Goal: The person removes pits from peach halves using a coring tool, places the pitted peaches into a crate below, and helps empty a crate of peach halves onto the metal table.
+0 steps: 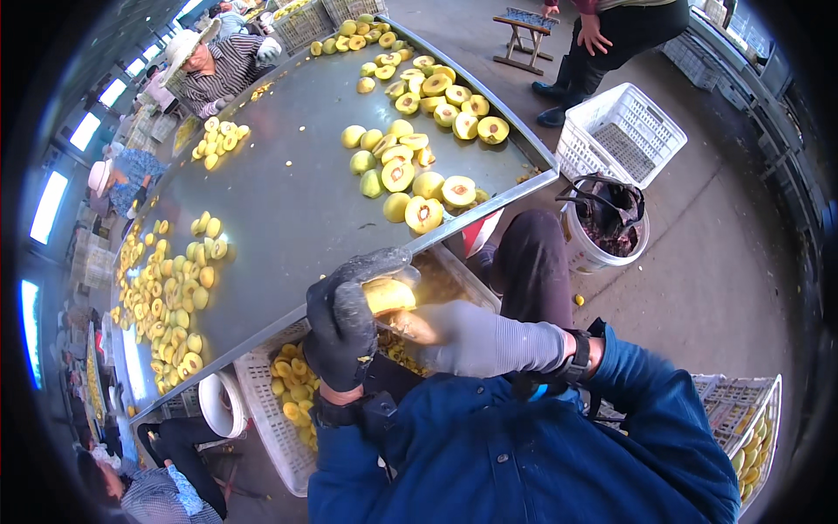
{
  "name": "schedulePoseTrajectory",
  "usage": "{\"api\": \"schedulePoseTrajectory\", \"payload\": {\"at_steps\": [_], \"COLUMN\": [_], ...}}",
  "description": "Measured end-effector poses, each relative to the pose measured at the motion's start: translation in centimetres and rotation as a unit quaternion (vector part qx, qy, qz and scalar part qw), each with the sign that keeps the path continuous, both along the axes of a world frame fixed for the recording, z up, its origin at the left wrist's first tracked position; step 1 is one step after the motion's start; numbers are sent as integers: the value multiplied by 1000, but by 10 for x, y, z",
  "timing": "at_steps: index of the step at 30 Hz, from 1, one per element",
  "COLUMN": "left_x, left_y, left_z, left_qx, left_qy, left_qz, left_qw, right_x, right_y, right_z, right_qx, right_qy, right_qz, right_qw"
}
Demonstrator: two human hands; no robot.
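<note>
My left hand (344, 314), in a dark coated glove, is closed around a yellow peach half (389, 296) just off the near edge of the metal table (281, 190). Close against the fruit is my right hand (471, 337), in a grey glove and blurred by motion. A small brownish hand tool (409, 325) seems to be in its grip; blur hides its exact shape. Below my hands, a white plastic crate (272, 419) holds yellow fruit pieces (292, 383). Halved peaches with pits showing (423, 213) lie on the table beyond my hands.
More peach halves (180, 281) cover the table's left end. A raised metal rim (484, 209) borders the table. Rightward stand a white bucket (592, 245) with a dark bag and a white crate (622, 134). Several people sit around; one (219, 72) works across the table.
</note>
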State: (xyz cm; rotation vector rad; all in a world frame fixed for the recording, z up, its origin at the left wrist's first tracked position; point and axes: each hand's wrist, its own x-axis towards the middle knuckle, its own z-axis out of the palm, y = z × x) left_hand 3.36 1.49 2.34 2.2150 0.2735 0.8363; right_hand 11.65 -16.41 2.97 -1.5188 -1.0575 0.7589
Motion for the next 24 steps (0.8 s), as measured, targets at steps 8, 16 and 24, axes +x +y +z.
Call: {"api": "schedulePoseTrajectory", "payload": {"at_steps": [8, 16, 24], "left_x": [16, 13, -86], "left_y": [-33, -22, 117], "left_z": [4, 15, -75], "left_qx": [-461, -497, -182], "left_qy": [-131, -229, -194], "left_qz": [-6, 80, 289], "left_qw": [877, 833, 920], "right_x": [1, -1, 25], "right_y": [16, 49, 17], "right_z": [-37, -87, -196], "right_qx": [63, 71, -231], "right_qy": [-17, -260, -331], "right_qz": [48, -24, 18], "right_qw": [997, 963, 915]}}
